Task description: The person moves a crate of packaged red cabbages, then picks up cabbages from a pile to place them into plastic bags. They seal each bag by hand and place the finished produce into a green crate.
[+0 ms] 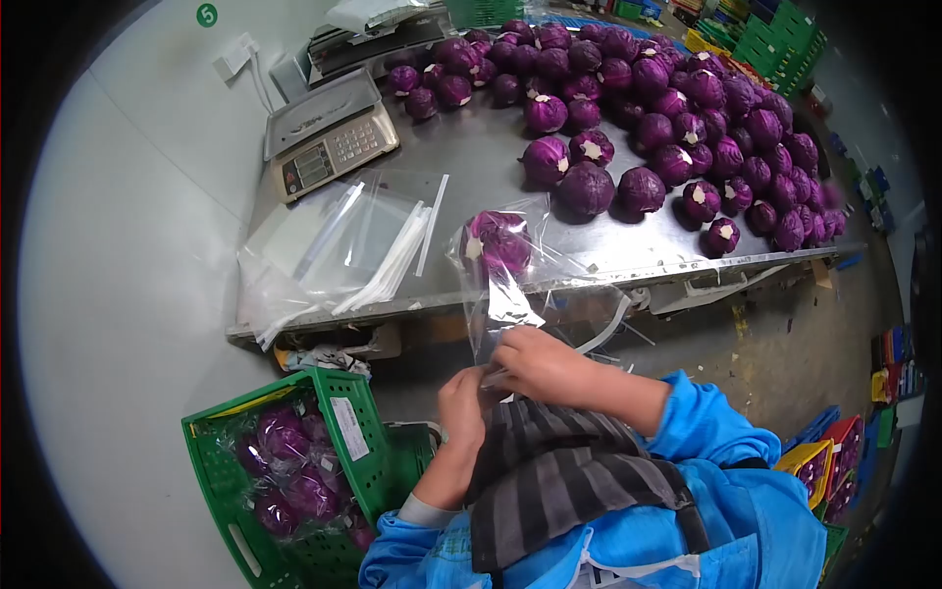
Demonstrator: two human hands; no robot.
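A red cabbage (497, 241) sits inside a clear plastic bag (502, 294) at the near edge of the steel table (471, 162). My left hand (459, 401) and my right hand (535, 361) both pinch the bag's open end just below the table edge, in front of my striped apron. The bag's mouth is drawn toward me while the cabbage rests on the table.
Many loose red cabbages (677, 118) cover the right and far part of the table. A stack of flat clear bags (353, 245) lies at the left, a weighing scale (329, 137) behind it. A green crate (285, 471) with bagged cabbages stands at lower left.
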